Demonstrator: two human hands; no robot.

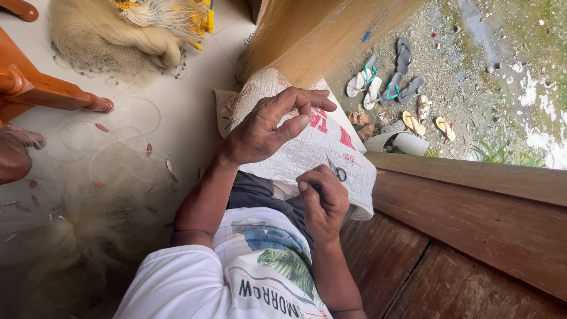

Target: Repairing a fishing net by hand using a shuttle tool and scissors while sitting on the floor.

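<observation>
left hand [266,127] mid-frame, thumb and fingertips pinched, probably on a fine net strand, I can't resolve it | right hand [323,201] fisted on small scissors [337,171], blades up ready to snip | white woven sack [307,147] across lap as work surface | fishing net [88,195] piled lower left

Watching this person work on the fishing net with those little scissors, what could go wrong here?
1. The right hand holds small scissors close to the left hand, which pinches very fine net line; a slip might nick a finger or cut the wrong strand.
2. Loose net and line loops lie spread on the floor beside the person; they could tangle further or catch a foot.
</observation>
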